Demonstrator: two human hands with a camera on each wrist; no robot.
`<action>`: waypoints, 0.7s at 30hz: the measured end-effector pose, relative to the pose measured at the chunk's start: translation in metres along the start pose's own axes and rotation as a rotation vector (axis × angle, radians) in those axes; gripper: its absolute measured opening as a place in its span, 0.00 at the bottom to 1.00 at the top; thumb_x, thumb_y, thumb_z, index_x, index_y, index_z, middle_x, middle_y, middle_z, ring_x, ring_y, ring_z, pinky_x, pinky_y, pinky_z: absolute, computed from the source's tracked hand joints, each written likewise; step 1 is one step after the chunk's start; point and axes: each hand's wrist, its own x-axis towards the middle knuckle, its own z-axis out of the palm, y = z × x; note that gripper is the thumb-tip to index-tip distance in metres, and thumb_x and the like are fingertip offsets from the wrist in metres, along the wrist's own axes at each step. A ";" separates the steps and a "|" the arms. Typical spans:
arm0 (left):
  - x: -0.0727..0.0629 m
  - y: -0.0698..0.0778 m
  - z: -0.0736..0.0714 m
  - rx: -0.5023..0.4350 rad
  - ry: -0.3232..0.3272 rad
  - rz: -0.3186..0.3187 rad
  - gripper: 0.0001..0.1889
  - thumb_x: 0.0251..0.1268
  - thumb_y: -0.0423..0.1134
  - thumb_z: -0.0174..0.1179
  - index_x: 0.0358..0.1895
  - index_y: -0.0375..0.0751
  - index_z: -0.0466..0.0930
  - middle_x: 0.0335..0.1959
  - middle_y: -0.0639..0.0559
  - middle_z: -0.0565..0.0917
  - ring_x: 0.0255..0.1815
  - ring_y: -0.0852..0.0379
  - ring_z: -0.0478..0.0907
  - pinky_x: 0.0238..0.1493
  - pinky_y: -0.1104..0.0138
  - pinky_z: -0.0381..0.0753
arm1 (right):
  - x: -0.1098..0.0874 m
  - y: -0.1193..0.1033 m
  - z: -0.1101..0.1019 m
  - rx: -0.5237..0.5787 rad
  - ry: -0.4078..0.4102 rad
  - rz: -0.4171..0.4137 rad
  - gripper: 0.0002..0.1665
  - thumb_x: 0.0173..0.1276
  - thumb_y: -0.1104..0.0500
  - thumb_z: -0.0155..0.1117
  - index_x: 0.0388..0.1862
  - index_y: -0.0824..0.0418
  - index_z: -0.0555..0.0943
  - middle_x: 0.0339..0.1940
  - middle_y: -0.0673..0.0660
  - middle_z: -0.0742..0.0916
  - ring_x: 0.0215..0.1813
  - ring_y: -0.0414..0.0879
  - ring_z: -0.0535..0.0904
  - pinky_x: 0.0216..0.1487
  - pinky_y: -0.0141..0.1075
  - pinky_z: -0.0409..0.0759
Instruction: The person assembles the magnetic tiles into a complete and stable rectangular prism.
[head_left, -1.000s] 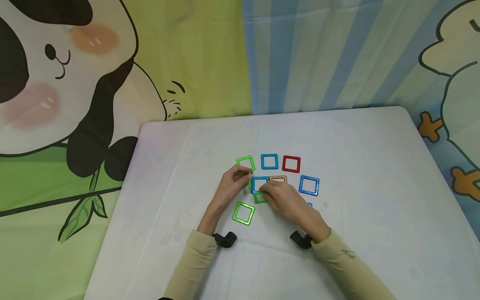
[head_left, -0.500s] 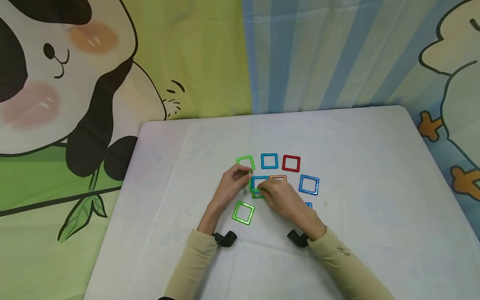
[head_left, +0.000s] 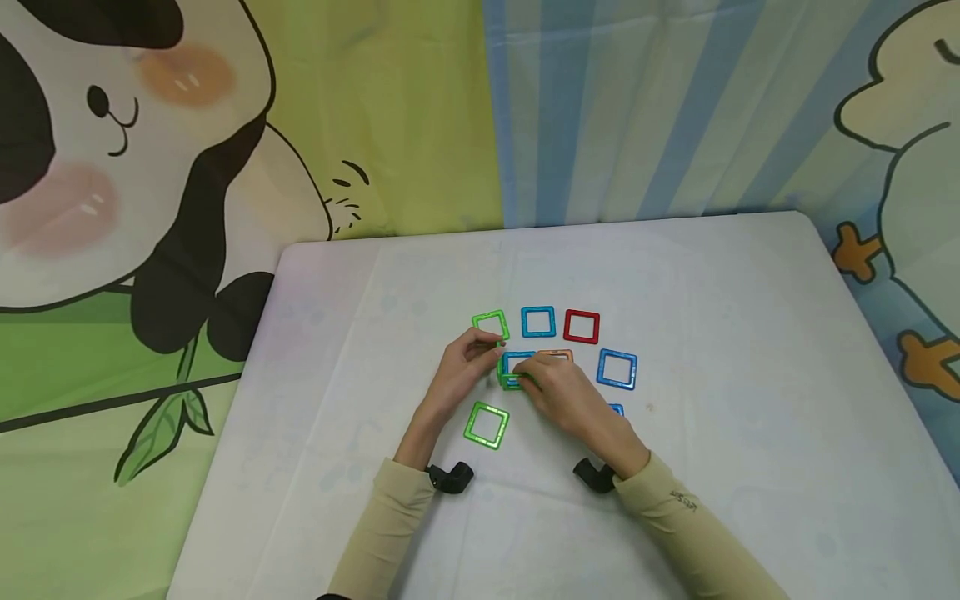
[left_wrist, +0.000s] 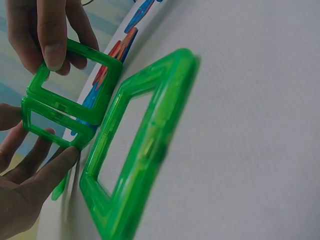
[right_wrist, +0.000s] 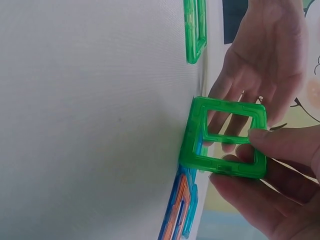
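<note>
My right hand (head_left: 566,396) pinches a green square magnetic tile (right_wrist: 225,169) by its edge, thumb on one side and fingers on the other. The tile stands on edge at the front of a flat blue tile (head_left: 519,356). On the left side of that blue tile, my left hand (head_left: 465,367) holds a second green magnetic tile (left_wrist: 60,120) upright between thumb and fingers. The two green tiles meet at a corner in the left wrist view. Beside the blue tile lies an orange tile (head_left: 557,353), partly hidden by my right hand.
Around the hands lie loose square tiles: green (head_left: 491,315), blue (head_left: 538,334) and red (head_left: 582,340) behind, another blue tile (head_left: 617,385) to the right, and a further green tile (head_left: 502,431) in front. A blue tile (head_left: 617,409) shows partly beside my right wrist. All rest on a white-covered table (head_left: 712,333).
My right hand has brought its green tile back and slightly left, from in front of the blue tile up against its front edge. The left hand has stayed in place.
</note>
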 end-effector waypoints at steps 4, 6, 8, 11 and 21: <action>0.000 0.000 0.000 0.001 0.001 0.002 0.15 0.72 0.39 0.63 0.58 0.41 0.81 0.59 0.45 0.84 0.65 0.48 0.80 0.67 0.52 0.77 | -0.002 0.001 0.000 0.025 -0.030 0.030 0.13 0.66 0.67 0.73 0.49 0.65 0.87 0.44 0.58 0.91 0.48 0.51 0.88 0.52 0.44 0.86; -0.001 0.000 0.000 0.006 0.001 0.003 0.15 0.72 0.39 0.63 0.58 0.41 0.81 0.59 0.45 0.84 0.65 0.49 0.80 0.67 0.53 0.77 | -0.003 0.002 -0.001 0.037 -0.039 0.042 0.15 0.66 0.66 0.74 0.51 0.65 0.87 0.46 0.59 0.90 0.49 0.51 0.87 0.52 0.44 0.86; -0.001 0.000 0.000 0.008 0.000 0.004 0.16 0.72 0.40 0.63 0.59 0.40 0.81 0.60 0.45 0.84 0.65 0.49 0.80 0.67 0.53 0.77 | -0.005 0.003 -0.002 0.049 -0.041 0.050 0.17 0.66 0.66 0.74 0.53 0.66 0.86 0.48 0.59 0.90 0.48 0.51 0.87 0.51 0.44 0.87; -0.001 0.000 0.000 0.006 -0.002 0.007 0.17 0.72 0.39 0.63 0.60 0.39 0.80 0.60 0.45 0.83 0.65 0.48 0.80 0.66 0.53 0.78 | -0.007 0.005 -0.003 0.063 -0.035 0.055 0.19 0.65 0.66 0.74 0.55 0.67 0.85 0.50 0.61 0.89 0.46 0.51 0.86 0.49 0.44 0.87; -0.002 0.001 0.000 -0.007 -0.004 0.009 0.15 0.72 0.39 0.63 0.59 0.40 0.81 0.60 0.44 0.83 0.64 0.48 0.80 0.64 0.54 0.79 | -0.018 0.010 -0.006 0.057 -0.026 0.078 0.23 0.62 0.68 0.76 0.56 0.67 0.83 0.53 0.63 0.88 0.48 0.53 0.88 0.53 0.46 0.87</action>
